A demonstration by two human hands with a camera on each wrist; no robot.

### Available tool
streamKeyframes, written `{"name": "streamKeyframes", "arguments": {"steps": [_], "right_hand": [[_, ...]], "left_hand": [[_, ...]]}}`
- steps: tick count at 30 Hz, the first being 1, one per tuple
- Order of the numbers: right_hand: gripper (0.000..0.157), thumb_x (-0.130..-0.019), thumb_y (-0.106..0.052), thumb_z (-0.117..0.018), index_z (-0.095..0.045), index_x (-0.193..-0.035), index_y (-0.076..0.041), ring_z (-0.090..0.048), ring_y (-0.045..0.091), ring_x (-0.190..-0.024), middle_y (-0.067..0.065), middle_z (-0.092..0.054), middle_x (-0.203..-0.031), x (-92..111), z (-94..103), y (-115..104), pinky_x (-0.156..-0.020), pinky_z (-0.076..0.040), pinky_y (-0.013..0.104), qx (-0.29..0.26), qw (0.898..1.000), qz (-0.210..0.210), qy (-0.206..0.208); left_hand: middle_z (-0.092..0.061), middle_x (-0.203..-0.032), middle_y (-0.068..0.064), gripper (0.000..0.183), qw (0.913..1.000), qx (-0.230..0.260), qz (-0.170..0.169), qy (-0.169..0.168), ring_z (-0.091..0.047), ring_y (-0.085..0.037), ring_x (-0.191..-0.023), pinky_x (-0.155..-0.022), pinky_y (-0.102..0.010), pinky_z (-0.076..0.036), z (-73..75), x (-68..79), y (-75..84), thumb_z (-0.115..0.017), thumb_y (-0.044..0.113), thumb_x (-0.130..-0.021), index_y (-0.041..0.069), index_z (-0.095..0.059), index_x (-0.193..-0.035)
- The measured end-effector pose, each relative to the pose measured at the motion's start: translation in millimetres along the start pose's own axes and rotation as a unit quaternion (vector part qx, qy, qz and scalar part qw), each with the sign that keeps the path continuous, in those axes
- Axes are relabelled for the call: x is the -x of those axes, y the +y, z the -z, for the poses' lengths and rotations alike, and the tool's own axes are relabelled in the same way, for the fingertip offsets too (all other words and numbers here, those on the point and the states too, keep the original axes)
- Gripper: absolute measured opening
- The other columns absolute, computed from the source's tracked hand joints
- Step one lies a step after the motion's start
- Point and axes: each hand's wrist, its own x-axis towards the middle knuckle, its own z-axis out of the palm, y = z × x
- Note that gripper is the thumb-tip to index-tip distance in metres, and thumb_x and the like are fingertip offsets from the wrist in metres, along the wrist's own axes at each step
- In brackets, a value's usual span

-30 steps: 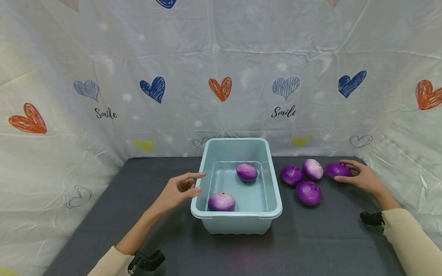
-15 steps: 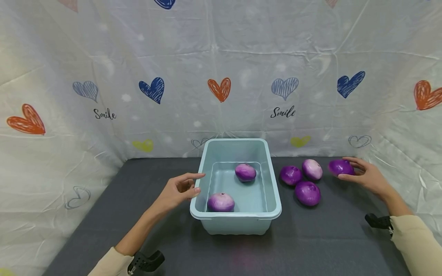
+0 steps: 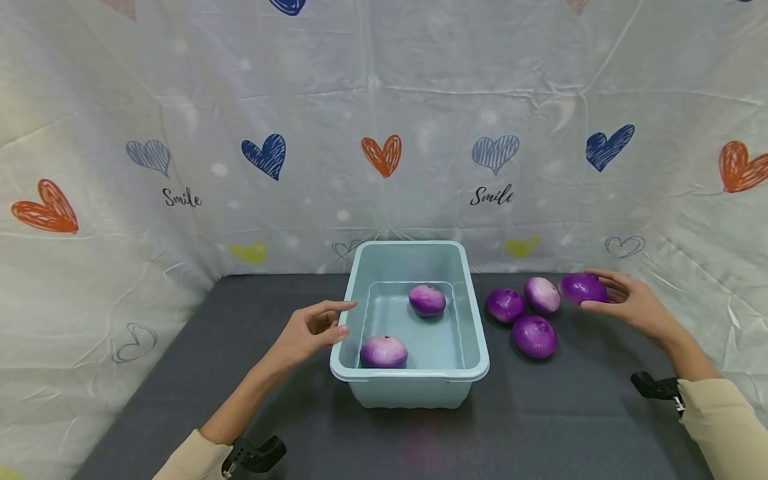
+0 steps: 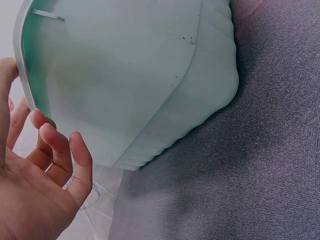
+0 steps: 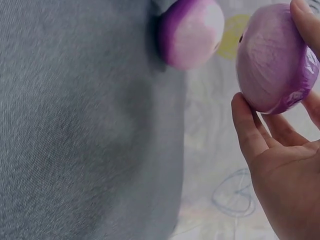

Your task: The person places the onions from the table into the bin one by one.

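Note:
In the head view my right hand (image 3: 630,303) grips a purple onion (image 3: 583,288) between thumb and fingers. The right wrist view shows this onion (image 5: 275,57) raised off the cloth, its pale side towards the camera. Left of it lie a pale-topped onion (image 3: 543,295) and two darker onions, one at the back (image 3: 505,305) and one nearer (image 3: 535,336). My left hand (image 3: 310,330) holds the left rim of a light blue plastic bin (image 3: 410,375), thumb and index finger over the edge. Outside the wall its other fingers (image 4: 80,160) are curled. Two onions, one far (image 3: 427,300) and one near (image 3: 384,351), lie inside.
Dark grey cloth (image 3: 540,427) covers the table under the bin and onions. A pale curtain (image 3: 438,107) printed with hearts hangs behind the table's back edge and down both sides. A dark strap (image 3: 255,455) sits on the left wrist.
My right hand first drew the onion slightly right, away from the others. Now it has brought it back left and higher, near the pale-topped onion. The left hand and bin stay put.

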Motion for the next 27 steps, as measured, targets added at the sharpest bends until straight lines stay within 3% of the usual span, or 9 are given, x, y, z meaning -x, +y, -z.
{"name": "streamKeyframes", "arguments": {"steps": [10, 17, 21, 27], "right_hand": [[0.063, -0.095, -0.011, -0.075, -0.047, -0.15, -0.004, -0.051, 0.002, -0.119, 0.022, -0.046, -0.143, -3.1, -8.8, -14.1, -0.091, -0.044, 0.015, -0.032, 0.999, 0.026, -0.02], [0.063, -0.094, -0.007, -0.075, -0.046, -0.15, -0.003, -0.053, 0.003, -0.121, 0.021, -0.047, -0.143, -7.2, -14.1, -25.4, -0.091, -0.047, 0.02, -0.064, 0.997, 0.034, -0.041], [0.064, -0.095, -0.009, -0.075, -0.046, -0.151, -0.004, -0.052, 0.006, -0.123, 0.024, -0.044, -0.146, -10.2, -16.9, -33.0, -0.092, -0.047, 0.02, -0.07, 0.996, 0.033, -0.046], [0.067, -0.094, -0.011, -0.076, -0.044, -0.153, -0.005, -0.044, 0.035, -0.136, 0.024, -0.042, -0.149, -17.6, -20.8, -45.4, -0.094, -0.044, 0.019, -0.065, 0.996, 0.024, -0.061]], "left_hand": [[-0.046, -0.079, -0.022, 0.043, 1.0, 0.003, -0.004, -0.001, -0.047, -0.017, -0.065, -0.061, -0.033, -0.044, -0.7, 0.6, -0.1, -0.067, 0.005, -0.098, -0.001, -0.059, -0.14], [-0.048, -0.08, -0.023, 0.043, 1.0, -0.001, -0.001, 0.001, -0.046, -0.034, -0.067, -0.062, -0.032, -0.046, -1.3, 1.1, 1.1, -0.067, 0.006, -0.098, 0.001, -0.06, -0.14], [-0.048, -0.08, -0.024, 0.043, 1.0, -0.003, 0.0, 0.002, -0.048, -0.03, -0.066, -0.061, -0.032, -0.046, -1.6, 1.1, 1.2, -0.067, 0.007, -0.098, 0.001, -0.06, -0.14], [-0.048, -0.08, -0.023, 0.043, 1.0, -0.003, -0.001, 0.0, -0.049, -0.016, -0.066, -0.061, -0.033, -0.046, -1.2, 1.2, 0.1, -0.067, 0.006, -0.099, 0.001, -0.059, -0.141]]}}
